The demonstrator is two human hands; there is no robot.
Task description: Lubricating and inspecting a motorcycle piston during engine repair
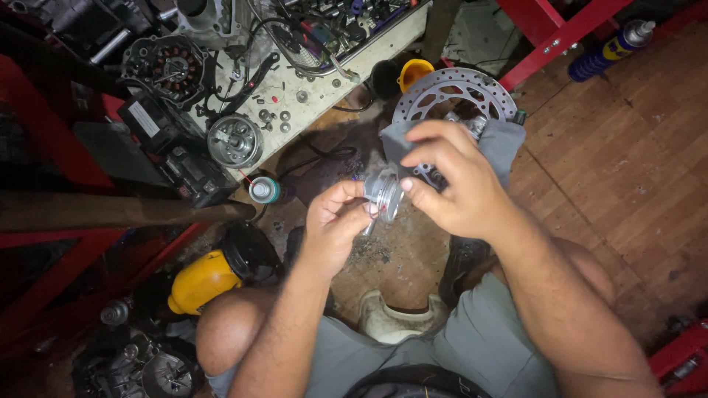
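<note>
A small round metal part (384,193), silvery and ring-shaped, is held up between the two hands above the wooden floor (619,169), in front of the person's knees. The left hand (335,221) pinches its lower edge with thumb and forefinger, the grip closed on it; the right hand (451,180) closes over its far side, fingers curled, with a grey rag (505,144) hanging behind the knuckles. The part looks fairly clean and bright, though how much of it has been wiped I cannot tell; the work seems midway, with the part in hand and not set down or fitted anywhere. Just beyond lies a drilled brake disc (453,92) under the rag. Further left, a spray can (263,189) stands near a round engine part (234,140) and loose washers on a pale board (324,85). A yellow-bodied tool (203,284) lies by the left knee.
</note>
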